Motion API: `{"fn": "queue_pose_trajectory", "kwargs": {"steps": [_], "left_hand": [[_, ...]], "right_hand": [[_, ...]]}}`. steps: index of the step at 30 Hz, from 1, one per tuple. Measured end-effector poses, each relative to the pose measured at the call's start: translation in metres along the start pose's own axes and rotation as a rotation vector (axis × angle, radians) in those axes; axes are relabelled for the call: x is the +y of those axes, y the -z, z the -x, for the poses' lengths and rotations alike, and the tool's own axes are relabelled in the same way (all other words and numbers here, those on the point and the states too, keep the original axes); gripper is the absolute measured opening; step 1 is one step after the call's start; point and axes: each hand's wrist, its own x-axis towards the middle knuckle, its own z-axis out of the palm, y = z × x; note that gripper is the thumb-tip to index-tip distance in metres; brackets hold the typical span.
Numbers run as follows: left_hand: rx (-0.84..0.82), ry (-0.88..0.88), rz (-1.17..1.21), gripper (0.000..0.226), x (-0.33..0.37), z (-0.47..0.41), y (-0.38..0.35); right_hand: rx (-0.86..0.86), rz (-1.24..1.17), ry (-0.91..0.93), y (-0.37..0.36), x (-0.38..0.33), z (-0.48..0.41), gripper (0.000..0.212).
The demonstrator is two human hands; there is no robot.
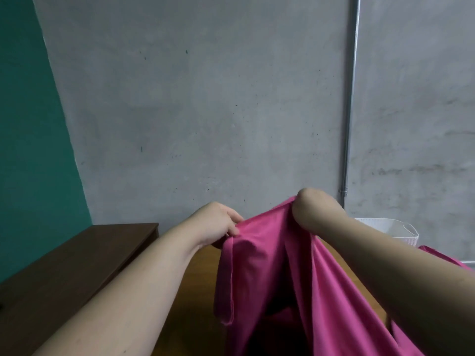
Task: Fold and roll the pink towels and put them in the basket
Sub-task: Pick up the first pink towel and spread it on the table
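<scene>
Orange-brown wooden table [198,291], darker brown bench [77,265] just left of it (white basket [393,229] near its far right corner)

Head-worn wide-angle view.
Camera faced the grey wall [205,98], tilted slightly down, close above a wooden table [200,304].

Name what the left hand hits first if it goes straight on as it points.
Past the pink towel it pinches, the left hand would likely meet the right hand holding the same edge; depth is unclear, so possibly the grey wall instead.
</scene>
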Motion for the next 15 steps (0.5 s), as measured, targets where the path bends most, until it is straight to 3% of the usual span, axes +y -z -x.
{"fn": "queue_pose_trajectory", "kwargs": {"steps": [3, 5, 9, 11, 13, 15], "left_hand": [[-0.016, -0.018, -0.179, 0.026, -0.003, -0.003, -0.001], [-0.031, -0.024, -0.176, 0.022, -0.001, -0.004, 0.000], [0.006, -0.162, -0.052, 0.036, 0.012, -0.005, -0.004], [0.008, -0.247, 0.055, 0.029, 0.020, -0.002, -0.009], [-0.021, -0.264, 0.184, 0.020, 0.022, -0.001, -0.014], [-0.009, -0.246, 0.248, 0.024, 0.017, -0.002, -0.018]], "right_hand": [[-0.015, 0.041, 0.024, 0.010, -0.009, -0.007, 0.015], [0.034, 0.048, 0.039, 0.019, -0.013, -0.009, 0.012], [0.209, -0.258, 0.108, 0.037, -0.032, -0.015, 0.031], [0.165, -0.509, 0.122, 0.038, -0.042, -0.019, 0.031], [0.017, -0.743, 0.092, 0.033, -0.048, -0.014, 0.036], [-0.109, -0.813, 0.088, 0.020, -0.051, -0.009, 0.041]]}}
